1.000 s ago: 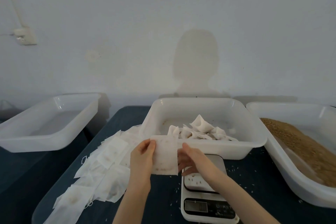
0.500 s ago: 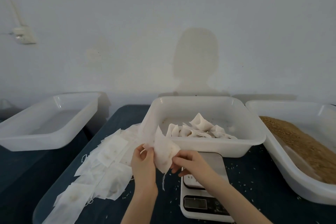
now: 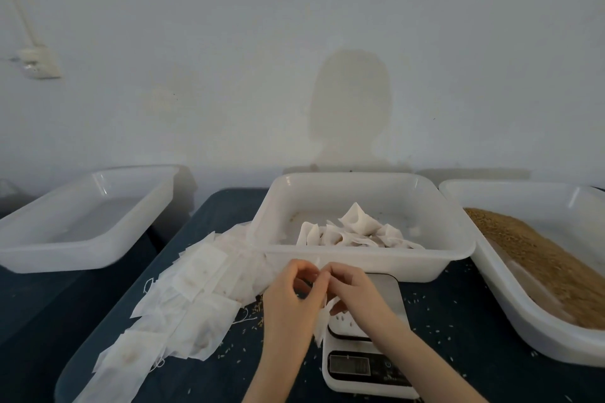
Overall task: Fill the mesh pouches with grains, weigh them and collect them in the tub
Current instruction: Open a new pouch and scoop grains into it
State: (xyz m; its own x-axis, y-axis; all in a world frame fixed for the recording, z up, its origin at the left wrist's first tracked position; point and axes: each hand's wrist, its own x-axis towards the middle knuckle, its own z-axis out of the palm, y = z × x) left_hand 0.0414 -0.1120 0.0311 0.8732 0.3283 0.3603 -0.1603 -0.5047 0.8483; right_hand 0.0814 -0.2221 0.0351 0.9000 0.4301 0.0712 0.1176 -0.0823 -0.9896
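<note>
Hands: left [image 3: 289, 291] and right [image 3: 348, 288] both pinching one mesh pouch [image 3: 322, 321] above scale [image 3: 365, 330], apparently opening it for filling.

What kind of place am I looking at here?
Probably a small hand-packing workbench, not a kitchen: a digital scale, a tub of loose grain, and stacked empty mesh pouches against a bare wall.
</note>
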